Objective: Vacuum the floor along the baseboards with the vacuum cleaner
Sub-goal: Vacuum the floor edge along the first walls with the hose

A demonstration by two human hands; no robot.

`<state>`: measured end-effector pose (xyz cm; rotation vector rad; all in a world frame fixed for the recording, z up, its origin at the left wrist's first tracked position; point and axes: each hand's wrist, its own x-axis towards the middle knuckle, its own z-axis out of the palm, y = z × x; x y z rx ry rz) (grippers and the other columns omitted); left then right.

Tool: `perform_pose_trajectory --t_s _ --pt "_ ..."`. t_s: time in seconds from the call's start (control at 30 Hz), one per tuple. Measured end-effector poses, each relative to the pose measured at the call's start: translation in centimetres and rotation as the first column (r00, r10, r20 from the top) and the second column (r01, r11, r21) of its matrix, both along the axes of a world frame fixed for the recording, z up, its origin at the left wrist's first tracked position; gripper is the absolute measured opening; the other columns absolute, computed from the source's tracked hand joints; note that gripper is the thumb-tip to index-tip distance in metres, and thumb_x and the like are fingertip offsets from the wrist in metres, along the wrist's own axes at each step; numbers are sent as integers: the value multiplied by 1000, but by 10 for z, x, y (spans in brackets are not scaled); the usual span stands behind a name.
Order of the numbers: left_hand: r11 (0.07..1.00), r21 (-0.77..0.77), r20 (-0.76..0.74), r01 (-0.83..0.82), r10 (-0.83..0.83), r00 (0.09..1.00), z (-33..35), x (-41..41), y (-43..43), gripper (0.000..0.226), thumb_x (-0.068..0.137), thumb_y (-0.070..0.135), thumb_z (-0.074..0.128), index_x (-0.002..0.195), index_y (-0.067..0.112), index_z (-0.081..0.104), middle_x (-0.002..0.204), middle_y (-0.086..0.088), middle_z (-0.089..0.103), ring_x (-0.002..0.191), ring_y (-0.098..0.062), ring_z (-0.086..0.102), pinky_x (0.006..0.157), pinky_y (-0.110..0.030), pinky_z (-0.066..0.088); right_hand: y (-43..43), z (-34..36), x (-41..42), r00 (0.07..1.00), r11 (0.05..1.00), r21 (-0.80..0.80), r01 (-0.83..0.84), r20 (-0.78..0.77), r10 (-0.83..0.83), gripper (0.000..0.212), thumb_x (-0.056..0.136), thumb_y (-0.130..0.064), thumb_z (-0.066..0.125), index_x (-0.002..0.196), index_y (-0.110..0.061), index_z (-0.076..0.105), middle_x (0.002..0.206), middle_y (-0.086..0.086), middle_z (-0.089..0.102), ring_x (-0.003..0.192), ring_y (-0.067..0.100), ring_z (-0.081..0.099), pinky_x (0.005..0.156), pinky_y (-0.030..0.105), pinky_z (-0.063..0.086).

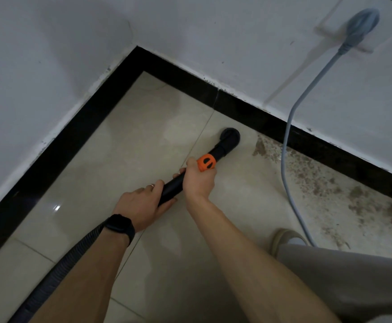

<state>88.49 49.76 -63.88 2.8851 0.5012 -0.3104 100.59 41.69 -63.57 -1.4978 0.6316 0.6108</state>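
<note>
Nearest, the left hand (139, 207) and right hand (198, 180) both grip the black vacuum wand (174, 186), hose (57, 273) trailing back. Beyond, the round nozzle (230, 137) sits on tile near the black baseboard (248, 106). Mid-sweep, I judge; next it should slide right into the dirt patch (330, 183), minding the grey cord (285, 159)

Both forearms are bare, with no sleeves reaching into view. The left hand (141, 206) has a thin, pale ring (151, 186) on one finger, and a black smartwatch (120, 226) with a dark rectangular face and matching black band wraps the wrist behind it. The right hand (198, 179) wears nothing. Loose grey-beige trousers (344, 278) cover the leg, above a beige slipper (283, 238) over a light grey sock (297, 241).
</note>
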Motion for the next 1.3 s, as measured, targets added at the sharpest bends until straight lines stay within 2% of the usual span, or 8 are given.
perform_pose_trajectory --t_s 0.1,0.17,0.33,0.67,0.9,1.07,1.2,1.3 --pt "993 44 92 114 -117 989 -11 -15 -2 56 90 70 23 98 21 48 77 4 62 60 -19 62 44 -28 37 -17 -1 -21 997 997 9 81 -12 -81 32 91 -14 64 118 -6 48 71 7 70 56 25 71 52 30 56" --pt "981 57 138 186 -192 972 -17 -20 -5 54 88 69 27 90 20 50 68 4 61 48 -18 57 37 -25 34 -29 0 -30 993 993 24 119 -20 -119 30 92 -12 63 117 -6 48 72 9 70 57 26 71 49 27 54" --pt "961 112 230 252 -272 934 -21 -18 -17 51 87 63 34 84 16 53 62 0 60 42 -20 55 34 -23 31 -49 5 -35 985 982 84 169 -38 -167 23 91 -7 63 109 -9 48 66 10 66 55 28 69 55 33 57" --pt "968 114 225 224 -245 943 -20 0 -33 49 86 63 34 86 17 50 63 -1 62 42 -21 56 41 -20 21 -56 8 -17 981 980 48 193 10 -194 24 91 -7 63 112 -6 52 65 12 64 51 27 66 49 28 54" --pt "976 94 254 199 -216 943 -22 10 -41 45 86 61 35 87 17 42 61 -3 60 38 -25 54 41 -21 23 -61 10 -5 984 984 27 179 14 -179 28 91 -7 62 117 -1 54 68 13 64 52 26 67 47 26 52" --pt "981 88 248 175 -191 950 -24 17 -43 44 85 62 34 89 18 40 63 -3 61 39 -25 55 41 -21 24 -61 10 3 982 983 13 185 22 -185 30 90 -6 62 118 4 55 75 18 64 60 32 68 45 24 52" --pt "984 84 242 159 -175 954 -25 22 -43 44 86 63 33 89 20 38 63 -1 61 39 -23 54 41 -20 21 -59 9 8 986 987 24 162 23 -162 28 90 -7 62 116 0 56 66 12 64 51 25 67 47 26 52" --pt "986 77 247 149 -164 955 -25 27 -43 44 86 63 33 89 20 39 62 0 61 38 -22 54 41 -20 21 -59 8 15 988 989 23 149 28 -149 27 90 -8 61 116 -1 57 66 11 65 50 24 67 47 26 53"
